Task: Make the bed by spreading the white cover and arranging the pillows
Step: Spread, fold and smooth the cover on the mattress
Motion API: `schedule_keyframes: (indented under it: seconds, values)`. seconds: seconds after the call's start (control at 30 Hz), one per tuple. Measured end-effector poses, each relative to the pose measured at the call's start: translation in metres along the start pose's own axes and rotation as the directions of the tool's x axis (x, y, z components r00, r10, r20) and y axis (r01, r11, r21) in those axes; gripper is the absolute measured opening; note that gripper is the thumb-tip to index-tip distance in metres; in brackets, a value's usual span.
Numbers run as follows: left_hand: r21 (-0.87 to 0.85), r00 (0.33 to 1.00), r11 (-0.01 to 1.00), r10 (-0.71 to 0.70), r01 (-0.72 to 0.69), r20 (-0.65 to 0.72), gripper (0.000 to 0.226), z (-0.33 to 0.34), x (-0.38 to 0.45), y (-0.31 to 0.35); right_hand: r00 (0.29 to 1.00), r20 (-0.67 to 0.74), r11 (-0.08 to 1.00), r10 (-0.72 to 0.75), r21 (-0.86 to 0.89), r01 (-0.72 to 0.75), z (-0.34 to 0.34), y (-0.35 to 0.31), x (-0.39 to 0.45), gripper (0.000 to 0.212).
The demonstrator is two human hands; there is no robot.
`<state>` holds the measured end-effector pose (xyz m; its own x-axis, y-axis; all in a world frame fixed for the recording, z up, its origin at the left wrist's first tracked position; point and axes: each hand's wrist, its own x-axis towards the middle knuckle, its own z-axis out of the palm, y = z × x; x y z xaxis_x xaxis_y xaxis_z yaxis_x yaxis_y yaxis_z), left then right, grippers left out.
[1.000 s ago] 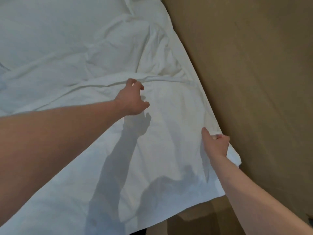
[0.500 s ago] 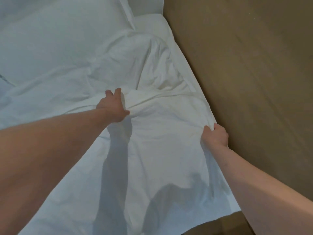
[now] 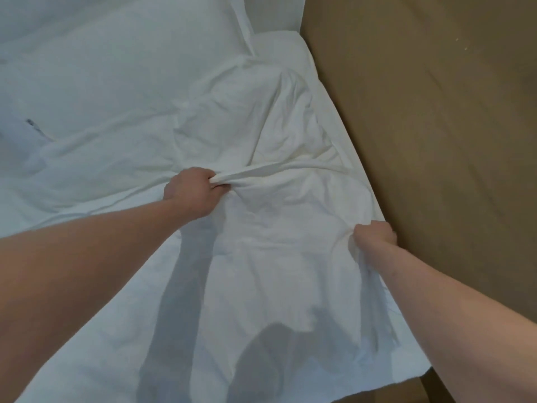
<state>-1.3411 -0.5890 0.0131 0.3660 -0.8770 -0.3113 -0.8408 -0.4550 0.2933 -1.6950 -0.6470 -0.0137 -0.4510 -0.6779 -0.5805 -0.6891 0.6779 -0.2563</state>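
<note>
The white cover lies rumpled across the bed, with a bunched heap toward the far right corner. My left hand grips a pulled-up fold of the cover near the middle of the view. My right hand grips the cover's right edge by the side of the bed. A white pillow lies at the head of the bed, upper left, partly behind the bunched cover.
Brown carpet floor runs along the bed's right side and shows past the cover's lower right corner. A pale wall strip stands behind the pillow.
My left hand went from loosely curled above the cover to gripping a fold of it. My right hand kept hold of the right edge. The view shifted toward the head of the bed.
</note>
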Motion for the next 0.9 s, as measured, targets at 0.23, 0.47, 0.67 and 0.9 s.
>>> schedule_keyframes:
  seconds: [0.23,0.47,0.67,0.9]
  values:
    - [-0.109,0.929,0.992,0.012,-0.056,-0.369,0.035,-0.077,-0.002,0.028,0.892,-0.448,0.872,-0.048,0.418,0.257,-0.065,-0.084,-0.021,0.018]
    - [-0.17,0.938,0.983,-0.118,0.064,-0.327,0.044,-0.132,0.034,0.009,0.87,-0.406,0.723,-0.279,0.507,0.469,-0.061,-0.18,-0.039,0.019]
    - [-0.103,0.996,0.992,-0.077,0.071,-0.053,0.1,-0.086,-0.001,-0.031,0.798,0.024,0.797,-0.602,0.072,0.599,-0.008,-0.102,-0.061,0.076]
    - [0.035,0.997,0.998,-0.059,0.061,-0.045,0.101,-0.049,-0.034,-0.083,0.98,-0.069,0.977,-0.189,0.091,0.195,0.028,0.039,-0.07,0.069]
